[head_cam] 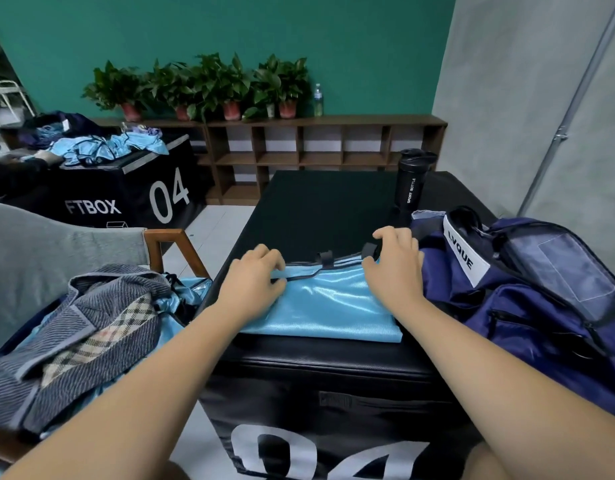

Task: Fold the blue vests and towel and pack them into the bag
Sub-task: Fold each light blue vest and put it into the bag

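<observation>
Reaches forward with both bare forearms over the box [316, 372], palms down. Sets the left hand [252, 284] on the far left corner of the vest [320, 308] and the right hand [396, 263] on its far right corner. Presses the vest, folded flat, onto the box top close to the near edge.

Just right of the vest, against the right hand's outer side: the navy bag [541, 306], slumped on the box. Beyond the bag, upright on the same black top: a dark bottle [411, 178]. To the left, well apart from the vest: the towel [84, 337], heaped on a chair [167, 247] over more blue cloth.

Curls the left fingers down and pinches the vest's dark trim against the thumb. Curls the right fingers over a dark strap at the vest's edge, thumb down on the blue cloth
</observation>
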`<state>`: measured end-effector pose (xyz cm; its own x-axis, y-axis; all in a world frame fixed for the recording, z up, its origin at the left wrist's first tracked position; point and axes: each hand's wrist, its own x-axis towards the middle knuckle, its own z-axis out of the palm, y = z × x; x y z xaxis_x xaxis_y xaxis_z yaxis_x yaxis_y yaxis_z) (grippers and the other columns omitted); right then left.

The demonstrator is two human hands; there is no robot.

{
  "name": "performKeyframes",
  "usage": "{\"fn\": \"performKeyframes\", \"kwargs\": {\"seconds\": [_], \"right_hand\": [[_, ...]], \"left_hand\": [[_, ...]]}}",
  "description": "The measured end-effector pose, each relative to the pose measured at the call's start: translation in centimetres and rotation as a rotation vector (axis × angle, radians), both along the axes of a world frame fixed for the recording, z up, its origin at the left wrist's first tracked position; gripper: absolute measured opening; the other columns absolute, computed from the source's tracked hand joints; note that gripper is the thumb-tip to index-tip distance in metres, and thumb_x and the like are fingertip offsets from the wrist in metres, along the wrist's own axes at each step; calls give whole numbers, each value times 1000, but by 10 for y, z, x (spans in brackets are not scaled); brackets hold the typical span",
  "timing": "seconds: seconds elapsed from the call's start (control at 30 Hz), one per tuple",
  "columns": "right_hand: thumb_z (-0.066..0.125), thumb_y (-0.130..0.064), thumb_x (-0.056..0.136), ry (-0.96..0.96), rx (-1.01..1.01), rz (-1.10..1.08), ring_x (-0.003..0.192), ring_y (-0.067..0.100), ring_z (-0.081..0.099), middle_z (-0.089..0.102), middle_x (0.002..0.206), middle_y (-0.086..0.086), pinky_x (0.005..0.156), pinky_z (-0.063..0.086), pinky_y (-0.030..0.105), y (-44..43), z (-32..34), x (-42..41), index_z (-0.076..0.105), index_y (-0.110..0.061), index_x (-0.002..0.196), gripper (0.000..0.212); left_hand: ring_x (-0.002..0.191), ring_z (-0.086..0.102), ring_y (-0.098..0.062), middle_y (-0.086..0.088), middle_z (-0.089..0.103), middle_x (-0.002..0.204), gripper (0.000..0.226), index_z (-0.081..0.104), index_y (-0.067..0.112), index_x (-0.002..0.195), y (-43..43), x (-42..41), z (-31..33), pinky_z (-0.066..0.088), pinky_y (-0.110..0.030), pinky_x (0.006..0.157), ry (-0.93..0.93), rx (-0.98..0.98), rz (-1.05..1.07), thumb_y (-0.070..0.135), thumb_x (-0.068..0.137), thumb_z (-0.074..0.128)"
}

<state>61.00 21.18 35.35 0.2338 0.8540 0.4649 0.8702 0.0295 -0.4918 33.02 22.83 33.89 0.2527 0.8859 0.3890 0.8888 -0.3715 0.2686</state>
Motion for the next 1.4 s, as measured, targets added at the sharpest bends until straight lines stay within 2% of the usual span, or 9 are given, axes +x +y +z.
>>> {"fn": "performKeyframes", "kwargs": {"seconds": [0.1, 0.27, 0.37, 0.5, 0.63, 0.83, 1.03, 1.27, 1.4], "right_hand": [[66, -16, 90, -67, 36, 189, 104, 23, 51, 53, 110, -4, 92, 40, 42, -9, 1, -12, 56, -27, 106, 22], [61, -20, 91, -63, -269, 439, 93, 13, 60, 61, 96, -12, 86, 55, 44, -15, -15, -25, 59, -31, 90, 12], [65, -25, 90, -106, -387, 447, 108, 16, 56, 55, 106, -12, 97, 51, 44, -9, -25, -18, 62, -32, 101, 14], [70, -36, 91, -112, -391, 425, 134, 18, 44, 50, 134, -8, 115, 32, 38, -6, -32, -7, 59, -32, 135, 46], [67, -51, 93, -146, -427, 404, 161, 16, 13, 20, 174, -7, 129, 10, 39, -7, -30, -1, 27, -39, 165, 84], [58, -63, 95, -151, -509, 411, 163, 9, -6, -1, 178, -7, 132, 0, 39, -5, -35, 6, 3, -37, 170, 96], [60, -56, 100, -84, -403, 440, 163, 15, 9, 10, 177, -9, 131, 8, 38, -15, -22, 6, 11, -37, 170, 87], [59, -51, 101, -192, -360, 421, 163, 16, 12, 18, 176, -2, 130, 12, 41, -20, -17, 13, 15, -29, 170, 84], [56, -54, 103, -241, -458, 427, 164, 20, 7, 10, 178, 1, 131, 11, 41, -23, -20, 18, 11, -27, 171, 85]], "left_hand": [[84, 61, -11, 12, 56, 92, 12, 62, 34, 92, -8, 7, -7, 56, -41, 79, 2, -121, -86, 25, 88, 69], [98, 61, -14, 12, 58, 106, 20, 68, 31, 109, -11, 13, -20, 56, -38, 84, 27, -177, -113, 20, 93, 63], [104, 59, -14, 14, 56, 116, 30, 65, 33, 122, -6, 11, -25, 55, -39, 89, 27, -200, -107, 26, 93, 62], [118, 57, -15, 15, 54, 142, 48, 56, 37, 141, -2, 3, -29, 44, -39, 109, 70, -246, -56, 47, 94, 58], [150, 37, -17, 13, 40, 163, 72, 40, 41, 158, 1, -11, -30, 23, -45, 128, 69, -265, 19, 69, 93, 53], [162, 13, -13, 13, 19, 175, 82, 28, 42, 165, -4, -17, -26, 13, -50, 132, 42, -349, 83, 83, 95, 39], [121, 58, -28, -2, 53, 140, 55, 55, 26, 144, 2, -29, -17, 53, -47, 99, -165, -243, 264, 55, 98, 63], [91, 63, -32, -14, 61, 109, 58, 57, 9, 110, 12, -48, -15, 56, -44, 79, -68, -392, 457, 64, 91, 63], [79, 61, -24, -10, 65, 95, 46, 58, 11, 93, 10, -41, -13, 42, -37, 64, -36, -421, 400, 56, 93, 68]]}}
